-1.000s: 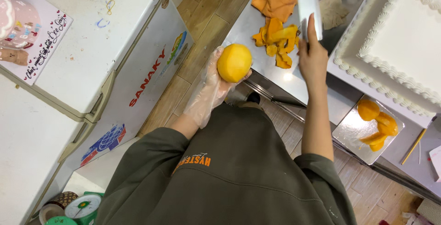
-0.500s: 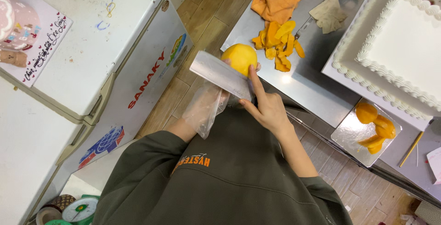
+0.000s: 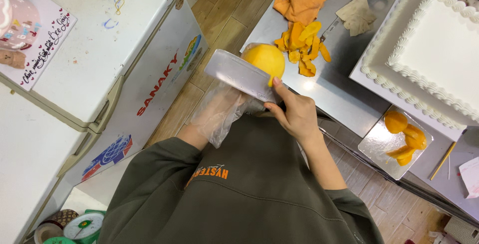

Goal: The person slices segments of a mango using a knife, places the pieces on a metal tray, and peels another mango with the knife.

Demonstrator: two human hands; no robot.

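Holding a peeled mango (image 3: 266, 58) up in a plastic-gloved left hand (image 3: 219, 110), the person kept it above the floor, just off the counter (image 3: 334, 92) edge. The right hand (image 3: 294, 113), grip closed on a cleaver (image 3: 240, 75), laid the blade against the fruit's near side.

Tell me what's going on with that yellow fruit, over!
Left hand, gloved, holds peeled mango. Right hand grips cleaver against it. Peelings beyond, nothing blocking.

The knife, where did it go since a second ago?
The right hand brought the knife down from beside the peel pile and laid its broad blade against the mango. The gloved left hand keeps holding the mango. The cake and the tray of mango pieces stayed put.
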